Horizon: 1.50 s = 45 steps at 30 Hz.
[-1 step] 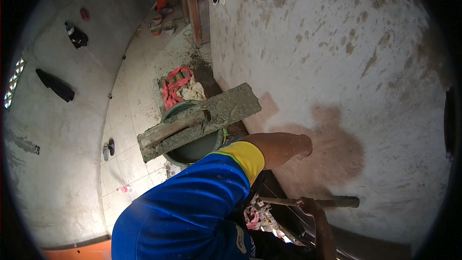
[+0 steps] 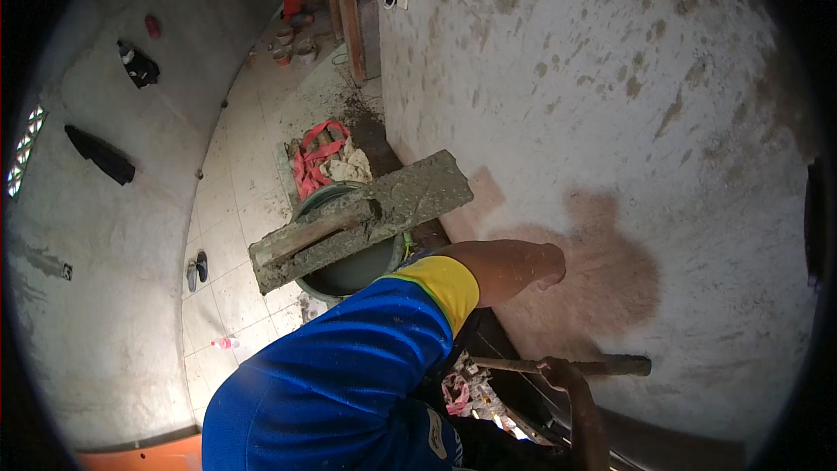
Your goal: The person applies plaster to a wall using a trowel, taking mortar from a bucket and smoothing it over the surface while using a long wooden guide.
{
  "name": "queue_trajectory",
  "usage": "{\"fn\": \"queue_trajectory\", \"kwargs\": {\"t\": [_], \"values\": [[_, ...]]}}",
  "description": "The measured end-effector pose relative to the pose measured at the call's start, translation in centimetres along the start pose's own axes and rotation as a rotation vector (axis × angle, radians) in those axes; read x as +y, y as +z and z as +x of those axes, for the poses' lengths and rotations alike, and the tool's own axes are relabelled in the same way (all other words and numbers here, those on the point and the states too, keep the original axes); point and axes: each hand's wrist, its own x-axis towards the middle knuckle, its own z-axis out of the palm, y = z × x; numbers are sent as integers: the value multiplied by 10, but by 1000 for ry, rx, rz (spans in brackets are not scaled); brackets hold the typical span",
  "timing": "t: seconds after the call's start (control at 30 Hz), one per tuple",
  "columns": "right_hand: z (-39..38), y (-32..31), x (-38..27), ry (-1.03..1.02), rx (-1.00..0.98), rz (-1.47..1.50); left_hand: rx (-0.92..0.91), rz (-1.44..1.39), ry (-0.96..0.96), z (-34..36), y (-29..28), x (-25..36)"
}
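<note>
My left arm, in a blue sleeve with a yellow cuff, reaches across to the wall on the right. At its end my left hand (image 2: pixel 551 267) rests against the wet, brownish patch of wall (image 2: pixel 602 270); its fingers are foreshortened and hard to make out. Lower down, my right hand (image 2: pixel 560 373) is closed around the handle of a long wooden plastering float (image 2: pixel 615 366), seen edge-on at the wall. A second plastering float (image 2: pixel 418 189), grey with mortar and with a wooden handle on top, lies across a round dark basin (image 2: pixel 403 255) holding greyish water.
Red straps (image 2: pixel 305 170) and a pale cloth lie beyond the basin. Several buckets (image 2: pixel 282 56) stand far back near a crouching person (image 2: pixel 295 0) in an orange-red top. Slippers (image 2: pixel 197 270) and a bottle (image 2: pixel 225 343) are on the tiled floor (image 2: pixel 228 296). Dark garments (image 2: pixel 100 154) hang at left.
</note>
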Motion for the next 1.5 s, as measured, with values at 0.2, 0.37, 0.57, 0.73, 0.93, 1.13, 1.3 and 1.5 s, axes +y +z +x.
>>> {"fn": "queue_trajectory", "kwargs": {"t": [0.2,0.37,0.57,0.73,0.93,1.13,1.3,1.5], "values": [[-3,-11,-12,40,-54,79,0,-1,9,2,3,-2],[-3,-6,-8,76,-56,104,28,11,15,15,7,-2],[-2,-5,-6,36,-33,88,40,24,36,4,4,-2],[-5,-14,-14,69,-76,126,54,24,42,-8,0,2],[-2,-9,-10,38,-41,69,71,24,15,-24,-1,1],[-10,-18,-19,108,-72,79,24,-10,-4,0,-1,1],[-5,-15,-16,61,-55,50,14,-13,0,9,4,-4],[-6,-17,-17,65,-67,64,17,-39,-10,15,5,-5]]}}
